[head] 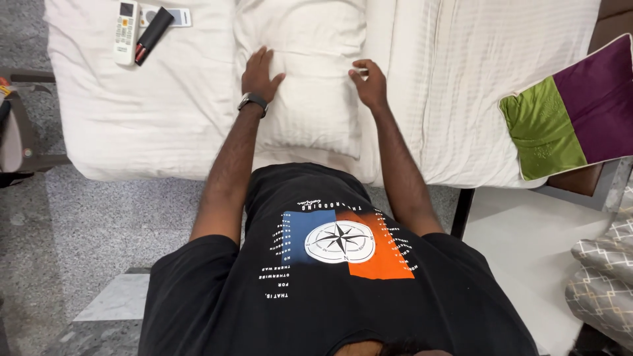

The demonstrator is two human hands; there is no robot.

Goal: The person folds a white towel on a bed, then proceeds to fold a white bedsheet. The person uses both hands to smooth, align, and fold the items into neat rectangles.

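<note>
While the person leans over the bed [461,79], both hands rest on a white pillow [310,99] that lies on the white bedding near the bed's near edge. The left hand [259,74] lies flat on the pillow's left side, fingers stretched out and spread toward the headward end, its grip open with the palm pressed onto the fabric. A dark watch [253,102] sits on that wrist. The right hand [369,82] is at the pillow's right edge, fingers curled, and its grip is closed in a pinch on the edge of the pillow's cover. The pillow thus lies between the two hands, its length running away from the person, with its near end close to the black shirt [330,283] that fills the lower part of the view.

To the left of the pillow, well apart from the left hand, a white remote control [125,31] lies on the bedding, with a black case [154,33] just beside it and a second, flatter white remote [173,16] partly under that case. At the right edge of the bed a green and purple cushion [570,109] lies tilted, well apart from the right hand. A grey patterned cushion [603,277] shows at the lower right, off the bed.
</note>
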